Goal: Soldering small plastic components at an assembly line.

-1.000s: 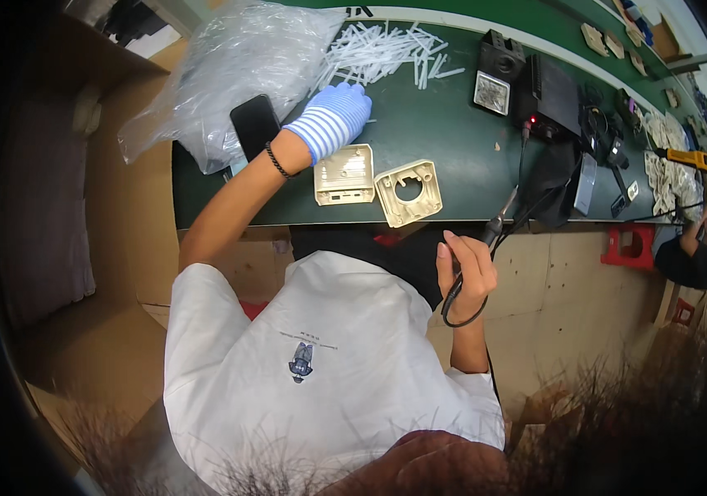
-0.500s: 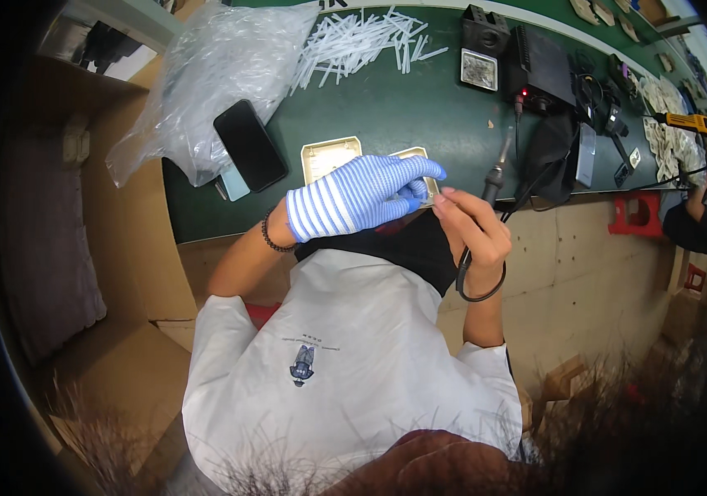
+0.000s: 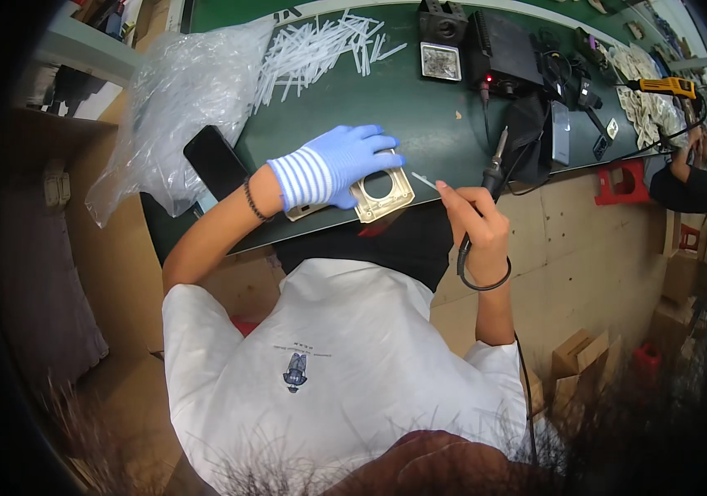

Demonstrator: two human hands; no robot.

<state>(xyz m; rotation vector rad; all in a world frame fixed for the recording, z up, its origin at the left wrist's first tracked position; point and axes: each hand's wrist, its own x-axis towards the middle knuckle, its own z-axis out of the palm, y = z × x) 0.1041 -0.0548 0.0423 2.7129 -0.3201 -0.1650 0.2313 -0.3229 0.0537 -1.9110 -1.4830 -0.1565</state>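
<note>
My left hand [image 3: 345, 161], in a blue-and-white striped glove, grips a cream plastic housing [image 3: 396, 203] with a large round hole. Its fingers lie over the far side of the piece, hiding that part. Another cream housing [image 3: 307, 212] shows partly beneath the left wrist. To the right, my bare right hand [image 3: 477, 223] pinches a thin white strip [image 3: 425, 179] between thumb and forefinger, its free end pointing toward the housing. A soldering iron [image 3: 496, 165] juts up past the right hand, apparently tucked in it, with its black cord looped round the wrist.
Beyond lie a pile of white strips [image 3: 312, 54], a clear plastic bag [image 3: 176, 107] and a black phone [image 3: 214, 163]. At the back right stand a black soldering station [image 3: 502, 54] and tip-cleaning tray [image 3: 440, 62]. A co-worker [image 3: 688, 186] is at far right.
My left hand has moved up and left, now gripping the holed housing, which shows more fully. The right hand has drawn apart from it, and the white strip is now visible. The view has shifted.
</note>
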